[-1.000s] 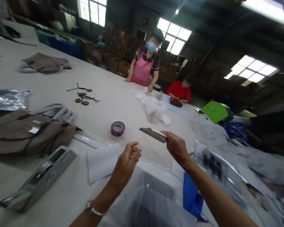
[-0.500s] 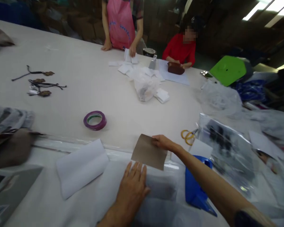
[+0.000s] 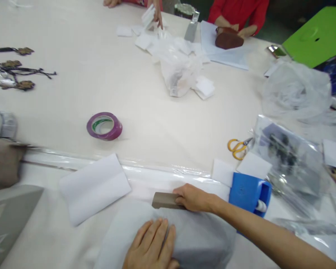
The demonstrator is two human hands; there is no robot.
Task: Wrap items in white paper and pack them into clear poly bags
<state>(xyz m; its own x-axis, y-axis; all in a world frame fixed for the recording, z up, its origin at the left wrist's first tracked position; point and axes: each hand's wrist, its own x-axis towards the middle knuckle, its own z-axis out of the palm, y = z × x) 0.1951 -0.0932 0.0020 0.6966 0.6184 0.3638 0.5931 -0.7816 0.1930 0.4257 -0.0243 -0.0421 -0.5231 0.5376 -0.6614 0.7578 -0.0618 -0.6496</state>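
Brown card, the stiff flat piece I am gripping, is now lying low at the near edge of the table, its long side just against the grey-white wrapped bundle in front of me. Half a second ago I was holding it tilted up, its broad face showing above the clear plastic film; a second ago it was up in the air, away from the table. So I am bringing it down and pushing it in toward the bundle, and I am judging that the card is going under or into the wrap rather than being set aside.

My right hand is pinching the card's right end, fingers curled over the top and clenched on it. My left hand is spread flat, palm down, pressing on the near side of the bundle and grasping nothing.

A folded white sheet is lying to the left, a blue tape dispenser just right of my right wrist, a purple tape roll farther off, and yellow-handled scissors to the far right.
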